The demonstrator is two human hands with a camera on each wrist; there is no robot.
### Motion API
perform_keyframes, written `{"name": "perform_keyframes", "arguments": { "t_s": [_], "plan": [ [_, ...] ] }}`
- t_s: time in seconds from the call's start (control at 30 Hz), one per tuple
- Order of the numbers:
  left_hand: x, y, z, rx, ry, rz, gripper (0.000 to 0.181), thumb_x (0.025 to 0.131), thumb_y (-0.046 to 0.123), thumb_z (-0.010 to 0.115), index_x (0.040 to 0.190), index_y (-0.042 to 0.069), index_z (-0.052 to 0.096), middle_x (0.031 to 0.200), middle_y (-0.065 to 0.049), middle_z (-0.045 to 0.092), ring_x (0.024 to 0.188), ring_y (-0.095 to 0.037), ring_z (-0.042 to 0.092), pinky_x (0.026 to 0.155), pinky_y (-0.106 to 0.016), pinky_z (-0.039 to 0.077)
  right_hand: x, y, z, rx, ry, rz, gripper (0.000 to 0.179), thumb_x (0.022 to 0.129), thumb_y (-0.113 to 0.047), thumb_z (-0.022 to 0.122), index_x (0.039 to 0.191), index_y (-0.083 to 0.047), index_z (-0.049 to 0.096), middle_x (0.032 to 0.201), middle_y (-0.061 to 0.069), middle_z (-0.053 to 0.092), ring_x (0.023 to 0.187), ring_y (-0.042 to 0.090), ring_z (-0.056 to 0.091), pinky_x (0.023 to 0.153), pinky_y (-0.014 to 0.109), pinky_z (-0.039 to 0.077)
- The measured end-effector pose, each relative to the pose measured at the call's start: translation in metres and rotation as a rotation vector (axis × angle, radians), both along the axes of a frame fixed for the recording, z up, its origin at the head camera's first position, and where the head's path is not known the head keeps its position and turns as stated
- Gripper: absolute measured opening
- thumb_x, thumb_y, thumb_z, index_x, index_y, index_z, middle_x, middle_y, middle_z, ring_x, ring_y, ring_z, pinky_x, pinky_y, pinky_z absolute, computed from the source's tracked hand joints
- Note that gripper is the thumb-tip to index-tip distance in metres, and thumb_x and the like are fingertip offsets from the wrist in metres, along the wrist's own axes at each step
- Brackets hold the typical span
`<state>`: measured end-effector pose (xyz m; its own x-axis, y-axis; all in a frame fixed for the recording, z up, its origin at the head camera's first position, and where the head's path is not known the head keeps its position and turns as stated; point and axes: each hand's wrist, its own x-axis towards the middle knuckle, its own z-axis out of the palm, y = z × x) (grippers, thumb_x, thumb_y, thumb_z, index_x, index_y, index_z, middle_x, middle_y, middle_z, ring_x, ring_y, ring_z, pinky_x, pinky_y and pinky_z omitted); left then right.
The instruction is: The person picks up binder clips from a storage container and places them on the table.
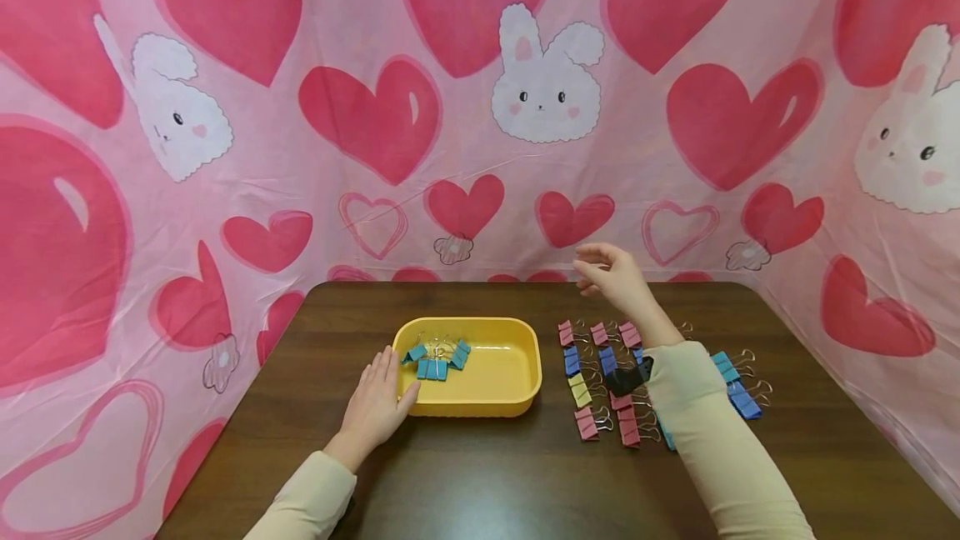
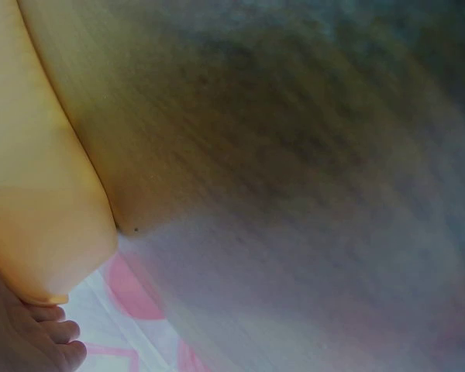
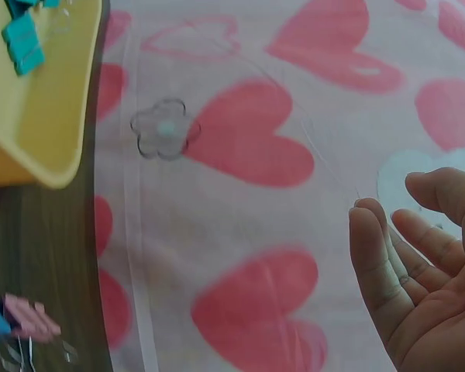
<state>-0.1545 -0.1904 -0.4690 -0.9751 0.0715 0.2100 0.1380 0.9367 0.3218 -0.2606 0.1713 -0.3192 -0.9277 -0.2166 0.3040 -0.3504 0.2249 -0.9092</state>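
Note:
A yellow tray (image 1: 480,408) stands on the table, with a few teal binder clips (image 1: 432,369) at its left end. My left hand (image 1: 375,398) rests against the tray's left side, its fingers straight along the rim; in the left wrist view the fingertips (image 2: 62,333) show beside the tray wall (image 2: 46,170). Raised above the rear of the table, my right hand (image 1: 611,277) holds nothing, its fingers loosely bent and thumb apart. Below it lie rows of pink, blue and yellow binder clips (image 1: 580,390), partly hidden by the right forearm.
Teal and blue binder clips (image 1: 742,398) lie right of the right forearm. A dark wooden table (image 1: 480,473) carries everything. Behind it hangs a pink cloth (image 1: 465,165) with hearts and rabbits, reaching round both sides. A black strap (image 1: 630,375) sits at the right wrist.

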Motion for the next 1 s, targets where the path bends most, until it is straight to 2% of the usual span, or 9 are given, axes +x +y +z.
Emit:
{"name": "perform_keyframes", "arguments": {
  "t_s": [0.23,0.43,0.6,0.7,1.0],
  "plan": [
    [0.000,0.000,0.001,-0.001,0.005,-0.009,0.073,0.093,0.043,0.047,0.138,-0.010,0.029,0.144,-0.026,0.025,0.133,-0.039,0.022,0.107,-0.049,0.016,-0.002,-0.036,-0.001,0.011,-0.015,0.059,0.033,0.089,-0.005,0.059,0.118,0.009,0.052,0.106,0.030,0.056,0.062,0.017,0.062,0.061,0.036,0.055],
    [0.000,0.000,0.002,0.006,0.005,-0.004,0.073,0.092,0.043,0.048,0.139,-0.010,0.029,0.144,-0.026,0.025,0.133,-0.039,0.022,0.107,-0.049,0.016,-0.001,-0.066,-0.007,0.057,-0.031,0.084,0.032,0.088,-0.007,0.062,0.116,0.005,0.055,0.100,0.022,0.061,0.063,0.023,0.062,0.060,0.036,0.055],
    [0.000,0.001,0.001,-0.003,0.012,-0.010,0.072,0.092,0.041,0.049,0.138,-0.011,0.030,0.143,-0.028,0.026,0.132,-0.040,0.022,0.106,-0.050,0.017,0.002,-0.090,-0.013,0.093,-0.060,0.104,0.031,0.087,-0.009,0.063,0.115,0.002,0.057,0.100,0.018,0.063,0.071,0.036,0.062,0.061,0.037,0.055],
    [0.001,0.001,0.001,-0.008,0.020,-0.017,0.071,0.093,0.040,0.049,0.137,-0.012,0.030,0.142,-0.029,0.026,0.132,-0.041,0.022,0.106,-0.051,0.017,0.003,-0.102,-0.018,0.099,-0.082,0.119,0.030,0.087,-0.009,0.063,0.115,0.001,0.057,0.098,0.016,0.064,0.075,0.040,0.061,0.062,0.036,0.055],
    [0.001,0.000,0.002,-0.008,0.015,-0.017,0.071,0.093,0.040,0.049,0.137,-0.012,0.030,0.143,-0.029,0.026,0.132,-0.041,0.022,0.106,-0.051,0.018,0.001,-0.130,-0.041,0.114,-0.178,0.167,0.028,0.086,-0.010,0.064,0.112,-0.001,0.059,0.094,0.014,0.064,0.070,0.031,0.063,0.059,0.033,0.055]
  ]
}}
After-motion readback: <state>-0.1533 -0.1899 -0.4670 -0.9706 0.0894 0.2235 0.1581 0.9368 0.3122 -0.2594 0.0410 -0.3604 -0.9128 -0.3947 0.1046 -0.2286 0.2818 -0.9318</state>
